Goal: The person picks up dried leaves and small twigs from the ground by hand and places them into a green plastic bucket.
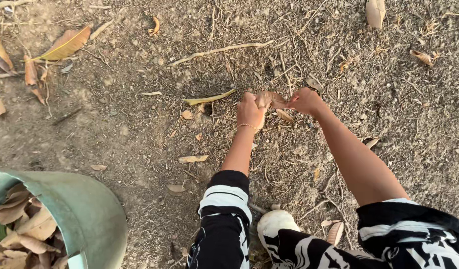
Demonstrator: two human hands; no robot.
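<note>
You've got your left hand (249, 110) fisted round some dry leaves (265, 98) and your right hand (304, 101) pinching the same bunch just off the dirt (130, 124) (green bin (92, 214) of leaves sits nearby, handy).

head view, steeply down, near ground (139, 124)
</note>
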